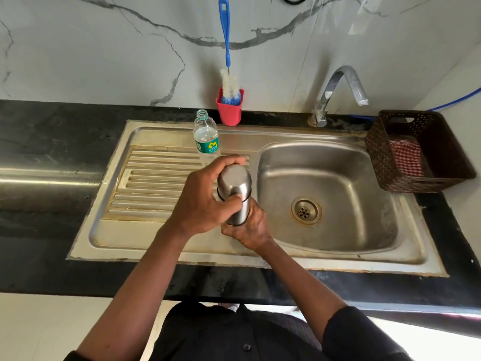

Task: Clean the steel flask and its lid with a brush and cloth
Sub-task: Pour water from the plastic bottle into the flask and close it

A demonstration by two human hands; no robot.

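While both hands met over the sink's draining board, the left hand [200, 201] was wrapped around the lid [233, 182] of the steel flask [238, 204], fingers curled over its far side, thumb pressed at the seam. Right hand [250, 230] closed around the flask's lower body from beneath. Flask held near upright, long axis roughly vertical, lid end tipped toward the camera, above the strip between draining board and basin. Flask: brushed steel, cylindrical, domed lid with a dark seam ring.

Just behind the hands, a clear plastic bottle [206, 138] stood uncapped on the board, green label with white logo, text too small to read. Behind it, a red cup [230, 110] held a bottle brush [227, 56], blue handle, white and blue bristles. Sink [325, 243]: stainless, ridged board, stained rim, set in a dark stone surface [39, 152]. Chrome tap [338, 89] at rear. Brown woven basket [421, 149] at right contained a red checked cloth [407, 157].
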